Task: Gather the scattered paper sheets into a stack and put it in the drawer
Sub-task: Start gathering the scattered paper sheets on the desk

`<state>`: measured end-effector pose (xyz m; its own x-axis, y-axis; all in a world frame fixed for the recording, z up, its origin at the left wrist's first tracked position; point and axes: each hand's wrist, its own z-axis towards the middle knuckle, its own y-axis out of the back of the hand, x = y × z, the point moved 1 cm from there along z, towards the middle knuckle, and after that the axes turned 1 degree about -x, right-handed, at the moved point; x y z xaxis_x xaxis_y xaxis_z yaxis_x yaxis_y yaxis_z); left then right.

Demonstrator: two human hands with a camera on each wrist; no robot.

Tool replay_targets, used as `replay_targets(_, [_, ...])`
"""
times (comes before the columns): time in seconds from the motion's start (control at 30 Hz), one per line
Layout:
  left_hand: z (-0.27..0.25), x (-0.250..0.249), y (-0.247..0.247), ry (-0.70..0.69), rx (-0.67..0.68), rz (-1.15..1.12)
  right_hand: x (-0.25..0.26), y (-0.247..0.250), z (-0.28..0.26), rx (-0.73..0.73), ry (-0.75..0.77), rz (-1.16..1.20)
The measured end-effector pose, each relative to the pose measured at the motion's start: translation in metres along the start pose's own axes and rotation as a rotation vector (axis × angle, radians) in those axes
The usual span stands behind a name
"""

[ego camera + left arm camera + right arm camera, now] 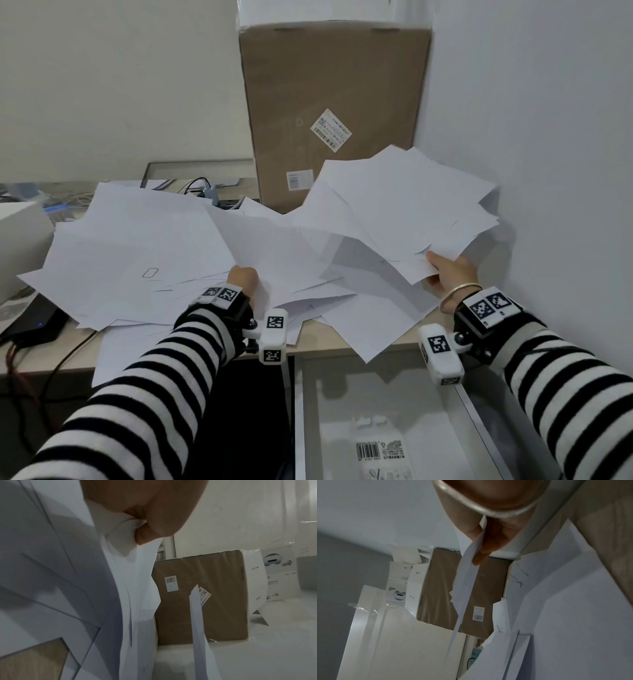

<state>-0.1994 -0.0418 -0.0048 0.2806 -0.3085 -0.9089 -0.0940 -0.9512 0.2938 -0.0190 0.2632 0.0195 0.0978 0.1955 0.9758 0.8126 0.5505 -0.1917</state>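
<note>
White paper sheets (144, 260) lie spread over the desk (78, 359) in a loose overlapping heap. My right hand (445, 274) pinches a fanned bunch of sheets (411, 212) by its near edge and holds it raised above the desk at the right; the right wrist view shows the thumb and fingers (481, 555) clamped on those sheets (467, 588). My left hand (241, 277) grips several sheets (260, 240) at the heap's middle, with fingers (144, 534) curled on the paper edge (137, 588). Below the desk's front edge the drawer (376, 411) stands pulled out.
A tall cardboard box (335, 113) stands at the back against the wall. A white box (20, 240) and a black device (30, 325) with cables sit at the left. A barcoded plastic bag (380, 448) lies in the drawer. The right wall (565, 171) is close to the raised sheets.
</note>
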Motion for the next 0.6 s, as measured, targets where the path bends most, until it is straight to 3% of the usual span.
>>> replay_targets(0.13, [-0.001,-0.003,-0.002,-0.066,0.053,0.066,-0.009,-0.004,-0.006,0.146,-0.060,-0.051])
replay_targets(0.4, [0.005,0.002,-0.007,-0.025,0.123,-0.177,-0.024,-0.004,-0.010,0.222,-0.085,-0.211])
replay_targets(0.5, [-0.014,-0.003,-0.008,-0.032,0.265,-0.196,-0.029,-0.005,-0.010,0.203,-0.091,-0.216])
replay_targets(0.6, [-0.013,0.001,-0.010,-0.023,0.268,-0.103,-0.034,-0.002,-0.003,0.125,-0.112,-0.225])
